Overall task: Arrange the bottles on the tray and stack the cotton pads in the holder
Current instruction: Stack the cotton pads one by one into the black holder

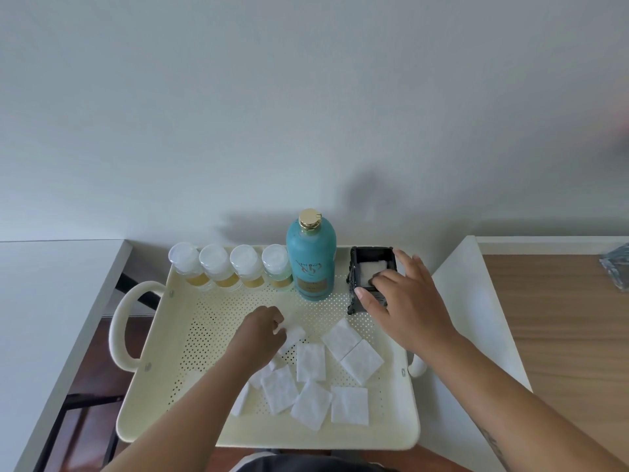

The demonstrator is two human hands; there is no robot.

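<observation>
The left hand (260, 335) pinches one white square cotton pad (295, 335) between its thumb and fingers, just above the floor of the cream plastic tray with holes (204, 335). Six more loose cotton pads (310, 362) lie flat on the tray, just past the left hand and between the two hands. Some of them overlap at the edges. At least two more peek out from under the left arm, so I cannot count them all.

The right hand (405, 301) holds the black square holder (354, 272). Its thumb lies on the near wall, its fingers reach round the far side, and one finger bends down inside. That finger touches the white stacked pads (369, 269) in the holder. How many are stacked I cannot tell. The holder stands upright in the far corner of the tray, under the right hand.

Just to the left of the right hand stands one tall teal bottle with a gold cap (311, 264). Beyond the left hand, four small clear bottles with yellow liquid (218, 267) stand in a row, side by side, and the last one touches the teal bottle.

A white tabletop (41, 301) lies well to the left of the left hand. Another white surface (476, 301) lies under the right arm, with a wooden top (561, 335) past it. A clear plastic bag (617, 267) lies at its far edge.
</observation>
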